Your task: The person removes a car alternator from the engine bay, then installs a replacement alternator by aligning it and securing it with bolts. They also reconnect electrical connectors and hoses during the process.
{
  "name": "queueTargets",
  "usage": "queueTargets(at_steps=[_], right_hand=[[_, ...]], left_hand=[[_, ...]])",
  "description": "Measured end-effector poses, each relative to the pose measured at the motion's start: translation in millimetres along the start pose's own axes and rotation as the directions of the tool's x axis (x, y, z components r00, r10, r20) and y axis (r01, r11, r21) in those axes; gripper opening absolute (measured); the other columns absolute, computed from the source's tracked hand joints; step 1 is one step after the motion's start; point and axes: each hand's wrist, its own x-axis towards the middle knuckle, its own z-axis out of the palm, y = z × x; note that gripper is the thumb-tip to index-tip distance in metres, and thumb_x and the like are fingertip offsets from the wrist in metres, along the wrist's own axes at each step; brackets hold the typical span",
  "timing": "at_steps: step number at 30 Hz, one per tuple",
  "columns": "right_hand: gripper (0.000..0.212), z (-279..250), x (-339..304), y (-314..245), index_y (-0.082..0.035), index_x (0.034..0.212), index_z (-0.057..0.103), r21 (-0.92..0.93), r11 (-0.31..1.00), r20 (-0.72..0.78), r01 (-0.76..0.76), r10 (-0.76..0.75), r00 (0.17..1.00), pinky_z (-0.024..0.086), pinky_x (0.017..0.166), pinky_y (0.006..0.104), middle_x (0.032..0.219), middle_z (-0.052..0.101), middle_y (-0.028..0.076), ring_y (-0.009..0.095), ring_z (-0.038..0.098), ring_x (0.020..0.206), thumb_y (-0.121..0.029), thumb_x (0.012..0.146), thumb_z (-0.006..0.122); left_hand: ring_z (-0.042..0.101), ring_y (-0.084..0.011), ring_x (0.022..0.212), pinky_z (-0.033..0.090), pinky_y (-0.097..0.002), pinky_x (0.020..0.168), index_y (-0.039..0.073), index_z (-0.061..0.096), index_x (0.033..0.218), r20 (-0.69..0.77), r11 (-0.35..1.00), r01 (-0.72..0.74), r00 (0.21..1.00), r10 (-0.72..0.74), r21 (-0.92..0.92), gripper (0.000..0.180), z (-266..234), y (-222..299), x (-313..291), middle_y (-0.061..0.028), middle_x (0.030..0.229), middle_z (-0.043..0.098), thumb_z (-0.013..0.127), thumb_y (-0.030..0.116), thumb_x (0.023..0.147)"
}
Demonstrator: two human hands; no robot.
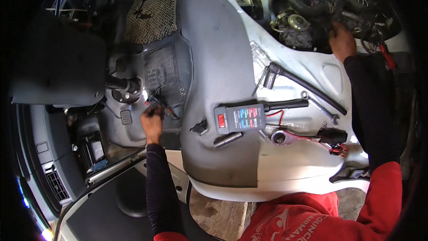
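My left hand reaches down into the footwell beside the steering column. Its fingers are closed around a dark bundle that looks like wiring; the exact part cannot be made out. My right hand is inside the engine bay among hoses, to the right of a round metal cap. Its fingertips are hidden in shadow. Between my arms, a grey tester with a small red display lies across the edge of the grey floor mat. A ratchet rests near it.
On the white panel lie a long black-handled bar, a wrench and clamps with red grips. A socket sits on the mat. A red clamp hangs by the engine bay. The open door stands at lower left.
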Motion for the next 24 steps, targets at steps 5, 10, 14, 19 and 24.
queueTargets(at_steps=[5,10,14,19,24], right_hand=[[0.044,-1,-2,-7,-0.001,0.132,0.065,-0.058,0.998,-0.011,-0.019,0.019,1.000,0.049,0.106,0.0468,0.132,0.066,0.023,0.039,0.063,0.122,-0.018,0.090,0.065],[0.039,-10,-5,-14,-0.003,0.126,0.066,-0.015,1.000,0.009,-0.018,0.019,1.000,0.050,0.105,0.0485,0.130,0.066,0.021,0.039,0.063,0.120,-0.016,0.090,0.064],[0.034,-19,-5,-25,-0.002,0.122,0.066,0.013,0.999,0.035,-0.034,0.033,0.999,0.050,0.103,0.0480,0.128,0.067,0.020,0.039,0.063,0.119,-0.015,0.090,0.064],[0.028,-20,-2,-23,-0.004,0.115,0.067,-0.010,0.999,0.074,-0.045,0.046,0.996,0.051,0.098,0.0507,0.119,0.068,0.020,0.040,0.064,0.114,-0.016,0.090,0.064],[0.046,-1,1,-8,-0.001,0.133,0.063,-0.007,0.992,0.080,-0.128,0.128,0.989,0.048,0.109,0.0454,0.132,0.066,0.023,0.039,0.062,0.123,-0.027,0.095,0.061]], left_hand=[[0.058,-0.0108,0.065,0.046,-0.0274,0.058,0.001,0.075,0.102,0.028,0.971,0.090,0.996,-0.086,-0.221,0.014,24,-63,-7,-0.0017,0.086,0.070,0.070,0.014,0.097],[0.059,-0.0112,0.076,0.049,-0.0283,0.071,0.000,0.073,0.099,-0.057,0.989,-0.030,0.998,0.022,-0.147,0.012,61,9,6,-0.0048,0.086,0.071,0.068,0.010,0.097],[0.064,-0.0194,0.091,0.050,-0.0339,0.089,-0.011,0.070,0.106,-0.227,0.931,-0.365,0.907,0.355,0.001,0.021,99,111,8,-0.0138,0.098,0.073,0.067,0.008,0.097],[0.069,-0.0211,0.104,0.051,-0.0338,0.098,-0.008,0.071,0.120,-0.323,0.896,-0.444,0.847,0.422,0.008,0.031,153,244,-19,-0.0173,0.115,0.075,0.069,0.012,0.096],[0.075,-0.0198,0.090,0.055,-0.0323,0.086,-0.001,0.076,0.106,-0.122,0.662,-0.646,0.745,0.656,-0.380,0.021,259,322,-117,-0.0088,0.095,0.079,0.070,0.016,0.095]])
